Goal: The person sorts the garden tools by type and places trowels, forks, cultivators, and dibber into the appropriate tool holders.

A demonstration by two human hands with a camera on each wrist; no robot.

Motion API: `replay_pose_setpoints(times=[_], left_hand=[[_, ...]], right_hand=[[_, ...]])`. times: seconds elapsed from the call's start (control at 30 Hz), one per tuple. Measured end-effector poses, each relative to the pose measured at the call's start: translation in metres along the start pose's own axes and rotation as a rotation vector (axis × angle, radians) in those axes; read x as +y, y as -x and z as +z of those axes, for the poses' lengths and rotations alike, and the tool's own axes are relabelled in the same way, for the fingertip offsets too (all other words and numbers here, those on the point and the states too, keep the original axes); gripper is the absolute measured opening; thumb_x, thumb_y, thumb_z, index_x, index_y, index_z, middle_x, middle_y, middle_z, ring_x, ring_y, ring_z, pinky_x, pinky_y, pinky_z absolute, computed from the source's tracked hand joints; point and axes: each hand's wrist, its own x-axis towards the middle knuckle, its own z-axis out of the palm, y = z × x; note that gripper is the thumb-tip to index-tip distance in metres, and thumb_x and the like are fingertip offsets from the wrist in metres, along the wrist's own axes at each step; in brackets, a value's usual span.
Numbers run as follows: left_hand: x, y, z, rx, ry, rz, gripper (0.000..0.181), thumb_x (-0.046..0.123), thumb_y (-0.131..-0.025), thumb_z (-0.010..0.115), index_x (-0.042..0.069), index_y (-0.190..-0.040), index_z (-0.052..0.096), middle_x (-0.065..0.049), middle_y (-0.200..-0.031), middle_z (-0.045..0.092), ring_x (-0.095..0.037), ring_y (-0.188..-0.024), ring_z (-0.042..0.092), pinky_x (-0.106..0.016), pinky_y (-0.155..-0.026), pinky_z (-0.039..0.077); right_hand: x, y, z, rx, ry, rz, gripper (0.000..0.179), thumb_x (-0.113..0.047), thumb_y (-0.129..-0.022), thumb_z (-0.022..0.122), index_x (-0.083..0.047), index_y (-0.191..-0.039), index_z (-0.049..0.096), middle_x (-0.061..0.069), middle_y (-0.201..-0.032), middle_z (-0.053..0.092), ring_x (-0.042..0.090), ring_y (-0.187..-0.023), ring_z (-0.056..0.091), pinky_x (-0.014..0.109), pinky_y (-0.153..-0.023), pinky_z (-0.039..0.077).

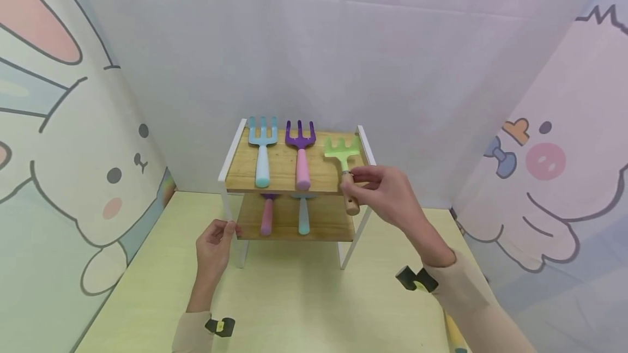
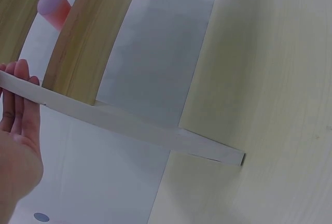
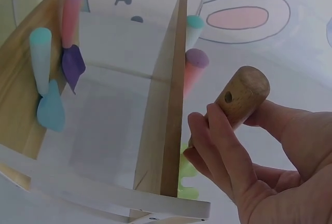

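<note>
My right hand pinches the wooden handle of a light-green garden hand fork between thumb and fingers. Its tines lie over the right end of the upper shelf, while the handle juts past the front edge. My left hand holds the white left leg of the two-tier rack, fingers passing behind it. To the left of the green fork, a purple fork with a pink handle and a light-blue fork lie side by side, tines toward the back.
On the lower shelf lie a purple trowel with a pink handle and a light-blue trowel. The rack stands on a pale yellow table before cloth walls with cartoon animals. A yellow object lies partly under my right sleeve.
</note>
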Motion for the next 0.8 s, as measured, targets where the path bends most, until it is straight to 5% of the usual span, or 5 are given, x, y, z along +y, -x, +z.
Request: replay_pose_setpoints(times=[0.37, 0.6, 0.8], left_hand=[[0.004, 0.000, -0.001, -0.008, 0.045, -0.009, 0.012, -0.004, -0.093, 0.055, -0.014, -0.087, 0.054, -0.025, -0.084, 0.064, -0.019, -0.074, 0.067, -0.022, -0.074, 0.052], [0.023, 0.002, 0.002, -0.016, 0.047, -0.018, 0.014, -0.005, -0.093, 0.054, -0.017, -0.087, 0.053, -0.025, -0.083, 0.063, -0.020, -0.074, 0.067, -0.019, -0.075, 0.051], [0.024, 0.002, 0.004, -0.021, 0.060, -0.009, 0.012, -0.005, -0.093, 0.054, -0.016, -0.087, 0.054, -0.022, -0.082, 0.065, -0.018, -0.074, 0.066, -0.019, -0.075, 0.051]], right_hand=[[-0.010, -0.021, -0.007, -0.059, 0.088, 0.082, 0.033, -0.034, -0.084, 0.069, -0.014, -0.109, 0.070, -0.003, -0.096, 0.072, 0.011, -0.088, 0.069, 0.033, -0.073, 0.053], [-0.010, -0.038, -0.006, -0.073, 0.148, 0.046, 0.029, -0.032, -0.086, 0.064, -0.012, -0.106, 0.071, -0.002, -0.087, 0.072, 0.013, -0.085, 0.068, 0.032, -0.077, 0.050], [-0.009, -0.048, -0.004, -0.064, 0.202, 0.024, 0.022, -0.028, -0.086, 0.062, -0.013, -0.099, 0.073, -0.001, -0.080, 0.071, 0.012, -0.081, 0.065, 0.028, -0.071, 0.044]])
